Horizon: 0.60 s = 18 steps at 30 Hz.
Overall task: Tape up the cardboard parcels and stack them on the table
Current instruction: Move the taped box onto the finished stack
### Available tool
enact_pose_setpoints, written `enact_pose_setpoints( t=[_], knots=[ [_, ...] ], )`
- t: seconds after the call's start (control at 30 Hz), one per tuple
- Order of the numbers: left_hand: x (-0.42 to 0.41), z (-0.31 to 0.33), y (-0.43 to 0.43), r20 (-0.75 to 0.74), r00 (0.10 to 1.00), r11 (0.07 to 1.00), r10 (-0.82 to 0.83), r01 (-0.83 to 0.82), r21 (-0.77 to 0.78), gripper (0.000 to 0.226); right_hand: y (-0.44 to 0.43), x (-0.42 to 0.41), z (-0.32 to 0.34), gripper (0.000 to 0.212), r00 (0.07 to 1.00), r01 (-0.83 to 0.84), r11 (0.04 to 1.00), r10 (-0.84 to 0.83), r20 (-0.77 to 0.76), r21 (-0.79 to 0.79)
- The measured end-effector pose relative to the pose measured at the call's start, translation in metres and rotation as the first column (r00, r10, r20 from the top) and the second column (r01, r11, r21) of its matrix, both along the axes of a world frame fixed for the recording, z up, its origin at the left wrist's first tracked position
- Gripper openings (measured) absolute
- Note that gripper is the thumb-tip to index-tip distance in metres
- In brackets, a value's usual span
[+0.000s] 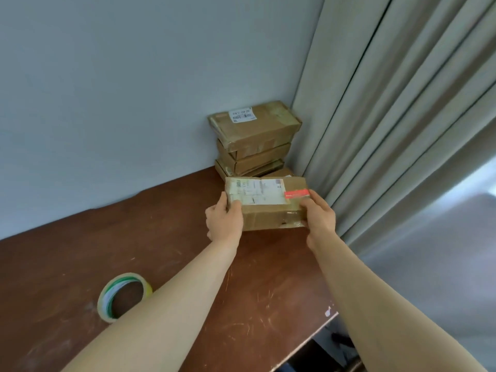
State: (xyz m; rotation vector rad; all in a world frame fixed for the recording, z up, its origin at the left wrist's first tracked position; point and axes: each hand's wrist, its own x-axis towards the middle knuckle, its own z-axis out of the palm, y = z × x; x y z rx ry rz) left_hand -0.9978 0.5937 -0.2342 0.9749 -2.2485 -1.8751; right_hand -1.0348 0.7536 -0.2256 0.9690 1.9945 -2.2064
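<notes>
nearest, the tape roll [124, 296] lies flat on the brown table [67, 264], partly behind the left forearm and well apart from the work, so the taping of this parcel looks done. further out, the left grip [224, 220] and the right grip [319, 217] each curl round a short end of the held parcel [268, 208], thumbs on its labelled top face. it sits just in front of the stack's foot and seems lifted, though i cannot tell whether its underside is off the table.

behind it the stack [255, 138] of taped parcels stands in the corner, the wall [107, 89] at its back and the curtain [389, 103] on its right. its layers look slightly staggered.

to do this step well: raise the parcel level until it passes the top one, carry it forward, and set it down square with edges matched. both ends should be held until it sits flat, with no push against the lower layers or snag on the curtain folds.
</notes>
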Motion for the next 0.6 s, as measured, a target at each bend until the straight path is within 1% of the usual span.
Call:
enact_pose_setpoints(
  t=[0.03,0.1,0.23,0.37,0.47,0.5,0.53,0.6],
  knots=[
    [-0.006,-0.005,0.006,-0.032,0.999,1.0,-0.003,0.004,0.026,0.05,0.006,-0.01,-0.004,0.044,0.999,-0.03,0.999,0.03,-0.016,0.021],
    [-0.02,-0.011,0.019,-0.058,0.998,1.0,0.01,-0.009,0.02,0.05,0.017,-0.033,-0.013,0.047,0.997,-0.06,0.996,0.064,-0.052,0.065],
    [-0.051,-0.018,0.047,-0.054,0.996,0.997,0.074,-0.075,-0.008,0.047,0.036,-0.08,-0.026,0.041,0.983,-0.152,0.972,0.167,-0.077,0.177],
    [-0.074,-0.023,0.063,-0.011,0.991,0.986,0.131,-0.131,-0.1,0.044,0.047,-0.11,-0.035,0.04,0.943,-0.288,0.909,0.324,-0.074,0.301],
    [-0.077,-0.027,0.07,-0.028,0.992,0.976,0.124,-0.127,-0.176,0.04,0.047,-0.117,-0.039,0.041,0.914,-0.362,0.865,0.403,-0.052,0.348],
    [-0.076,-0.027,0.072,-0.024,0.989,0.973,0.143,-0.145,-0.179,0.04,0.047,-0.117,-0.04,0.043,0.908,-0.368,0.839,0.417,-0.04,0.401],
    [-0.075,-0.027,0.072,-0.015,0.985,0.97,0.174,-0.174,-0.168,0.041,0.045,-0.116,-0.041,0.046,0.909,-0.348,0.792,0.416,-0.025,0.502],
    [-0.07,-0.027,0.067,0.016,0.973,0.966,0.228,-0.224,-0.132,0.046,0.037,-0.106,-0.038,0.053,0.92,-0.245,0.673,0.388,-0.051,0.698]
  ],
)
